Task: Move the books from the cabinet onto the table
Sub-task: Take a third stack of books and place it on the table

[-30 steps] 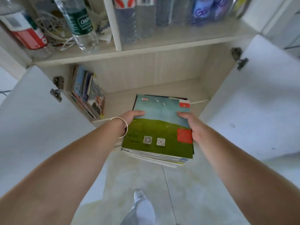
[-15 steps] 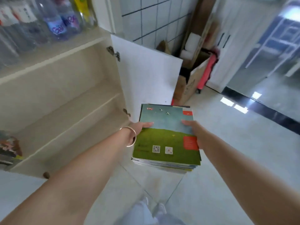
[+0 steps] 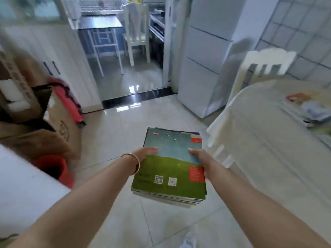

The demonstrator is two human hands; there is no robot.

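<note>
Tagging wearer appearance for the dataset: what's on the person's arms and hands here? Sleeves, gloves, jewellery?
Both forearms are bare, with no sleeves in view and no gloves. The left hand has a thin, pale metallic bangle hanging loosely at the wrist. The right hand and its wrist show no watch or bracelet. No rings visible, though the fingers are partly hidden and blurred.
</note>
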